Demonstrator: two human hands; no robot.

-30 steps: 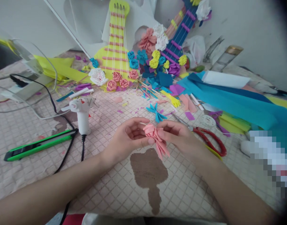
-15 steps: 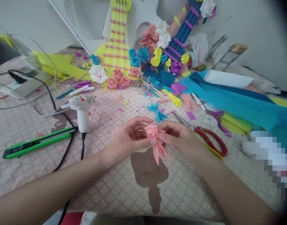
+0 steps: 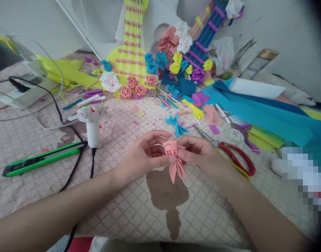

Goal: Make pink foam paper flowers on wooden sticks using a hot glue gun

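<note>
A pink paper flower (image 3: 173, 154) with loose strips hanging down sits between both my hands, just above the quilted mat (image 3: 118, 206). My left hand (image 3: 142, 155) pinches its left side with thumb and fingers. From the other side, my right hand (image 3: 202, 155) grips it with curled fingers. A thin wooden stick pokes out behind the flower by my left fingers.
A white glue gun (image 3: 91, 124) stands left of my hands beside a green box cutter (image 3: 42, 159). Red-handled scissors (image 3: 235, 157) lie to the right. Behind are a blue paper bow (image 3: 175, 124), a yellow guitar (image 3: 130, 52), a blue guitar (image 3: 202, 38), paper flowers, and blue paper sheets (image 3: 257, 112).
The flower's hanging strips have swung from slanting right to pointing more straight down as my fingers turned it a little. Both hands stay in the same place.
</note>
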